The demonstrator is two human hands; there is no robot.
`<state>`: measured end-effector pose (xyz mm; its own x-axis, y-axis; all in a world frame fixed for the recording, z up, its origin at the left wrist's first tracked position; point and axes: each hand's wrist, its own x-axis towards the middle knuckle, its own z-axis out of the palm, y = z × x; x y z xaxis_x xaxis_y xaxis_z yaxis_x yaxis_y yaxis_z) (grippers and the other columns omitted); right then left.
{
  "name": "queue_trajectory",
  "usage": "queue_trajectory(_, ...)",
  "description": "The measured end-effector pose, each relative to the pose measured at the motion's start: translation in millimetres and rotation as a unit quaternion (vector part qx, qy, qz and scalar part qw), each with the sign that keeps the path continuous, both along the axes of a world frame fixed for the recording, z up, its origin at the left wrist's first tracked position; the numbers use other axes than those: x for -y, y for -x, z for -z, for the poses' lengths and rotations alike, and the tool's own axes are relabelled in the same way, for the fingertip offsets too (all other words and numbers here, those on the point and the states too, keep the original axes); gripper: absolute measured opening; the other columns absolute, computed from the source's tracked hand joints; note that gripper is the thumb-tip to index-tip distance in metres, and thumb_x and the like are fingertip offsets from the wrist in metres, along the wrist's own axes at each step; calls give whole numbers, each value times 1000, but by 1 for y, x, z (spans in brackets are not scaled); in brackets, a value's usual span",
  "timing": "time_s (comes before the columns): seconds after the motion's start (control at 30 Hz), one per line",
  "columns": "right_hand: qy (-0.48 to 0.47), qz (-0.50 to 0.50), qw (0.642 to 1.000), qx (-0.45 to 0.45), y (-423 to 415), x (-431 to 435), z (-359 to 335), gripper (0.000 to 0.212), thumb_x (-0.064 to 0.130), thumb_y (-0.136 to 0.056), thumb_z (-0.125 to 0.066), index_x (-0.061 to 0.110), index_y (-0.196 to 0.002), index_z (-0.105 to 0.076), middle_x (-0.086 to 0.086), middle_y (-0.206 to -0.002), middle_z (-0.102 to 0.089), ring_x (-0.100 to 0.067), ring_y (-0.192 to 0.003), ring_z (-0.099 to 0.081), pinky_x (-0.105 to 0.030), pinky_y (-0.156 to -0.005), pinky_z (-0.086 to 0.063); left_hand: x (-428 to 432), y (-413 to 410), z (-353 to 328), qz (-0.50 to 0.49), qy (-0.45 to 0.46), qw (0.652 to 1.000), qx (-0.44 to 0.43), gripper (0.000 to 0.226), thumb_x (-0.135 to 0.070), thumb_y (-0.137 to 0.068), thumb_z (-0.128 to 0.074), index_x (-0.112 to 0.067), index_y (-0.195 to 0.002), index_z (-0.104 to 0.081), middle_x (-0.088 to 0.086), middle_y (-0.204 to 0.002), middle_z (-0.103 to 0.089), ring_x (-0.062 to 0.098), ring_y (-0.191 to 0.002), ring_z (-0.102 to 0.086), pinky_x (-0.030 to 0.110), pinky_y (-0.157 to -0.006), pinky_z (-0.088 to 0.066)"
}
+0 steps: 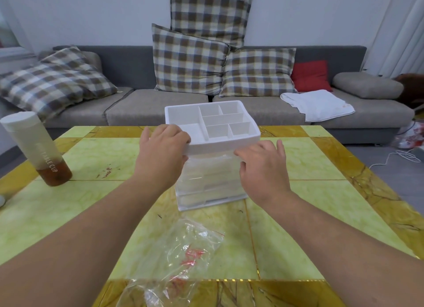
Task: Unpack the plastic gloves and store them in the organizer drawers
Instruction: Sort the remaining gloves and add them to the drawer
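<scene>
A white organizer (213, 146) with a compartmented top tray and clear drawers below stands mid-table. My left hand (161, 153) grips its front left top corner, fingers curled over the rim. My right hand (261, 164) is at the front right of the top drawer, fingers spread and touching the drawer face, where crinkled clear plastic (220, 160) shows. An opened clear plastic bag with red print (181, 258) lies flat near the table's front edge.
A tall bottle (36, 148) with brown liquid stands at the table's left. The yellow-green tiled table (298, 215) has a gold border. Behind it runs a grey sofa (142, 107) with checked cushions, a red cushion and a white cloth.
</scene>
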<state>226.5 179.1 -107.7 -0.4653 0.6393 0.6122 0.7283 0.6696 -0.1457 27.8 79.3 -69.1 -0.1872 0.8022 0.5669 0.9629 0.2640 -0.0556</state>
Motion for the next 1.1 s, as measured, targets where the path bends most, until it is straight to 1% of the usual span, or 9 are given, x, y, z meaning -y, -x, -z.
queue_trajectory(0.1, -27, -46, 999, 7, 4, -2, 4, 41, -4, -64, -59, 20, -93, -76, 4, -82, -70, -30, -92, -54, -44, -90, -40, -9, -1, -8, -19, 48, 999, 6, 26, -32, -83, -76, -27, -105, -65, -6, -103, -56, 22, -103, -53, 52, -106, -34)
queue_trajectory(0.17, -27, -62, 997, 22, 7, -1, 0, 41, 0, -64, -52, 18, -92, -75, 4, -83, -70, -29, -91, -54, -38, -77, -38, -15, -3, -12, -28, 65, 997, 30, 21, -30, -82, -76, -26, -97, -62, -5, -95, -53, 20, -90, -47, 42, -93, -40)
queue_trajectory(0.23, -17, -58, 996, 63, 11, 4, -5, 40, 3, -70, -46, 18, -96, -72, 4, -90, -69, -28, -95, -53, -35, -76, -32, -21, -6, -16, -34, 93, 993, 69, 22, -24, -83, -75, -24, -89, -54, -3, -93, -53, 21, -86, -47, 36, -78, -43)
queue_trajectory(0.4, -5, -39, 993, 115, 17, 14, -15, 31, 8, -85, -52, 23, -108, -66, 4, -105, -65, -25, -105, -52, -34, -75, -23, -24, -10, -27, -24, 156, 982, 99, 15, -8, -83, -64, -15, -87, -52, 2, -89, -55, 24, -82, -50, 32, -67, -42)
queue_trajectory(0.53, -30, -42, 991, 128, 18, 19, -17, 13, 9, -73, -70, 21, -77, -66, 2, -76, -65, -26, -78, -57, -31, -64, -26, -14, -8, -31, -18, 174, 979, 101, 17, 1, -80, -54, -15, -82, -48, 1, -85, -51, 23, -80, -46, 30, -61, -33)
queue_trajectory(0.67, -70, -48, 985, 148, 19, 30, -19, 33, 2, -43, -81, 20, -49, -53, 0, -44, -51, -25, -43, -42, -27, -52, -18, -3, -5, -32, -9, 187, 978, 97, 29, 2, -77, -54, -21, -71, -37, -3, -77, -44, 20, -74, -42, 28, -52, -27)
queue_trajectory(0.87, -56, -18, 989, 133, 19, 38, -17, 24, 7, -42, -74, 18, -46, -53, -1, -43, -51, -25, -38, -47, -25, -50, -16, 5, 9, -30, 46, 192, 978, 64, 32, 6, -79, -54, -23, -80, -42, -4, -88, -41, 23, -79, -50, 32, -61, -38)
queue_trajectory(1.03, -46, 7, 997, 67, 21, 37, -11, 38, 1, -37, -84, 17, -46, -50, -1, -43, -49, -24, -37, -42, -21, -53, 6, 8, 11, -27, 52, 196, 979, 10, 25, -18, -84, -74, -21, -96, -52, -5, -95, -44, 21, -84, -49, 32, -68, -40)
queue_trajectory(1.1, -45, 5, 998, 47, 20, 36, -7, 39, 0, -38, -83, 17, -47, -49, 0, -44, -49, -24, -39, -38, -19, -53, 4, 9, 11, -30, 59, 192, 979, 36, 25, -24, -84, -76, -19, -96, -55, -5, -94, -49, 20, -84, -50, 31, -68, -40)
